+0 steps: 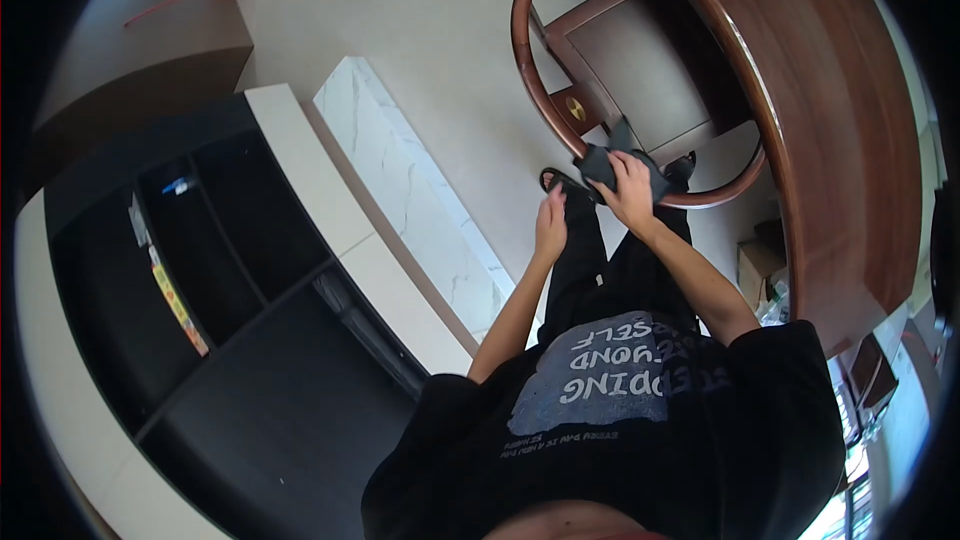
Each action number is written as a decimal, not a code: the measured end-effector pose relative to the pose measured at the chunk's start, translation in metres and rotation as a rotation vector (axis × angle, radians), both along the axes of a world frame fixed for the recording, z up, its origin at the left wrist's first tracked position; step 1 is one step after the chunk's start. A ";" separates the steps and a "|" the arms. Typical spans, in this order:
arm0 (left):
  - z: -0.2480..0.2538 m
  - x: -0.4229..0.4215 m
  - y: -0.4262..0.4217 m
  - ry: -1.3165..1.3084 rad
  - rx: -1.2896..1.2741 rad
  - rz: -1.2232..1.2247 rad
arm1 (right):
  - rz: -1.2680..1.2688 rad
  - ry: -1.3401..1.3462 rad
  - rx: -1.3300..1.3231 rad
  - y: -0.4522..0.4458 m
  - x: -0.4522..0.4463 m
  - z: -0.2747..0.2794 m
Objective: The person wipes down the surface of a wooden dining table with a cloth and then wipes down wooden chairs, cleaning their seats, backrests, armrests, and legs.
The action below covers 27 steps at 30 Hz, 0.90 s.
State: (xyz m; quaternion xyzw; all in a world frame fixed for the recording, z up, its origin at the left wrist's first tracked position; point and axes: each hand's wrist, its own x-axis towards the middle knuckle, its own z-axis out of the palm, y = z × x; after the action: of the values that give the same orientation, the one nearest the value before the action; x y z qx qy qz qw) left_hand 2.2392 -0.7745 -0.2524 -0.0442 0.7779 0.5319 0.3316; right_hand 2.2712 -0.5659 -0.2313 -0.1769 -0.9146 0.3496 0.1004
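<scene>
A dark grey cloth [594,168] is draped over the curved top rail of a brown wooden armchair [522,35]. My right hand [628,185] grips this cloth against the rail, its fingers bent over the fabric. Part of the rail is hidden beneath cloth and hand. To the left, my left hand [551,223] hangs apart from the chair, above my dark trousers. It holds nothing that I can see, and its fingers are loosely extended, slightly smeared.
A large brown wooden table [840,120] curves along the right, close to the chair. On the left stands a cabinet with black compartments [290,420]. A white marble-patterned slab [400,170] lies between cabinet and chair. A cardboard box [760,265] sits under the table.
</scene>
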 end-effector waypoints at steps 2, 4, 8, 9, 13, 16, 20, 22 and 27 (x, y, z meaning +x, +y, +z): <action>-0.033 0.031 -0.083 -0.119 -0.074 -0.058 | -0.122 0.074 -0.015 -0.031 -0.048 0.006; -0.038 0.052 -0.174 -0.520 -0.275 0.020 | -0.177 0.017 0.035 -0.046 -0.087 0.012; -0.039 0.094 -0.339 -0.502 -0.297 0.532 | -0.242 -0.038 0.137 -0.053 -0.124 0.016; -0.026 0.092 -0.366 -0.531 -0.363 0.595 | -0.246 -0.063 0.159 -0.055 -0.133 0.013; 0.012 0.062 -0.388 -0.522 -0.531 0.746 | -0.242 -0.283 0.156 -0.047 -0.190 0.020; 0.003 0.014 -0.384 -0.537 -0.506 0.727 | -0.295 -0.424 0.132 -0.041 -0.245 0.024; -0.042 -0.114 -0.300 -0.388 -0.374 0.341 | -0.428 -0.548 0.020 -0.021 -0.313 0.018; -0.062 -0.183 -0.240 -0.119 -0.267 0.094 | -0.512 -0.545 0.015 -0.013 -0.334 0.002; 0.108 -0.328 0.018 0.211 0.064 -0.332 | -0.715 -0.599 -0.185 0.009 -0.377 -0.016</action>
State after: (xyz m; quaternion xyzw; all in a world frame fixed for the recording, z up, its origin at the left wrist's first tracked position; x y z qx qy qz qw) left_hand 1.9112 -0.7567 -0.1440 0.1510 0.7877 0.4961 0.3327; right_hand 1.8946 -0.5573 -0.2475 -0.5819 -0.7499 0.3067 -0.0699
